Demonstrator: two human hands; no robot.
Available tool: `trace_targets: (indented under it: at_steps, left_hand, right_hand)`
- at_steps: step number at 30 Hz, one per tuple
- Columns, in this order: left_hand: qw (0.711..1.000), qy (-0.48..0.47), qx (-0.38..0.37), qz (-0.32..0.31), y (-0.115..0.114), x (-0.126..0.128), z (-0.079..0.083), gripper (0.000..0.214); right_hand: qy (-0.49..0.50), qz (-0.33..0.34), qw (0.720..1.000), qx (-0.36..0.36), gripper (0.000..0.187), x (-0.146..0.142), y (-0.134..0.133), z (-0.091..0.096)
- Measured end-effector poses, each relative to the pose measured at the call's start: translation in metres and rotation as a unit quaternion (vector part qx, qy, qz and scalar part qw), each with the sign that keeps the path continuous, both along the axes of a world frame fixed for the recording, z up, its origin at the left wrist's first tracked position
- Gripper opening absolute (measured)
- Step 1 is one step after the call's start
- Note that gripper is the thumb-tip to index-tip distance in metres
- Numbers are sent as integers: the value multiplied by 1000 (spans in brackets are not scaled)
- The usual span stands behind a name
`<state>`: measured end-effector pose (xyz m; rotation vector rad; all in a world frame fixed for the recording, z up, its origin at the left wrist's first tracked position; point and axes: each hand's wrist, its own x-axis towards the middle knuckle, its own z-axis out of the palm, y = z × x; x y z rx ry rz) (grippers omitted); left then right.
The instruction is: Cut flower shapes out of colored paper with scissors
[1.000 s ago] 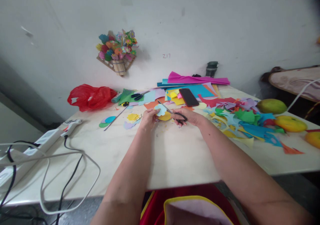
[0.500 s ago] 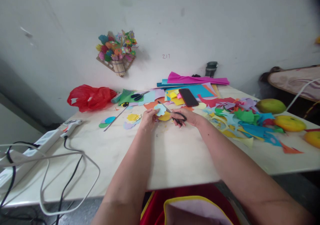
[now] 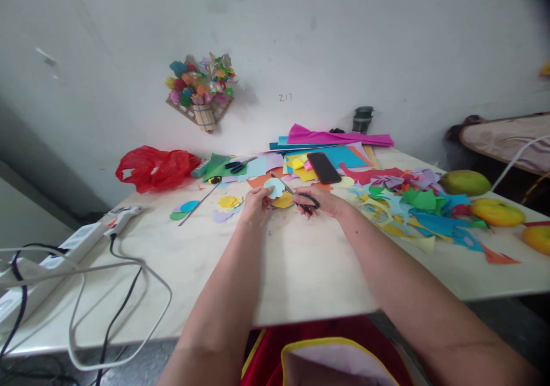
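While the left hand (image 3: 256, 203) pinches a pale blue paper piece (image 3: 275, 188) by its left side, the right hand (image 3: 325, 199) grasps a pair of scissors (image 3: 289, 188), fingers wrapped about the dark handles and blades slanting up and to the left. From my end I cannot tell whether the blades bite into the paper or only lie along its edge — the overlap is too small to read. I have the blue piece between the two hands, over the far half of the pale surface (image 3: 301, 274), with a yellow paper piece (image 3: 283, 201) just below it.

Left of the left hand I see yellow scalloped pieces (image 3: 229, 203) beside lavender ones (image 3: 222, 216), and farther left a blue disc (image 3: 189, 206) overlapping a green one. Beyond the hands, a phone (image 3: 324, 168) rests on coloured sheets, and a second pair of scissors (image 3: 235, 167) lies near a green sheet (image 3: 215, 166). To my right, a heap of paper scraps (image 3: 425, 203) spreads out to some fruit (image 3: 498, 211). At the far left I make out a red plastic bag (image 3: 157, 168) and, nearer, a white power strip (image 3: 71, 243) — its cables loop over the surface.
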<state>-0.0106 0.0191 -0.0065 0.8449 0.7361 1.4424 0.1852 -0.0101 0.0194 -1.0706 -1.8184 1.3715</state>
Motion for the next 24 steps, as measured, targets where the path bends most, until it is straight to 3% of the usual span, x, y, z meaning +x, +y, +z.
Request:
trace_targets:
  at_steps: [24]
  left_hand:
    - [1000, 2, 3, 7, -1, 1, 2, 30]
  right_hand:
    - [2, -7, 1000, 5, 31, 0, 4, -5]
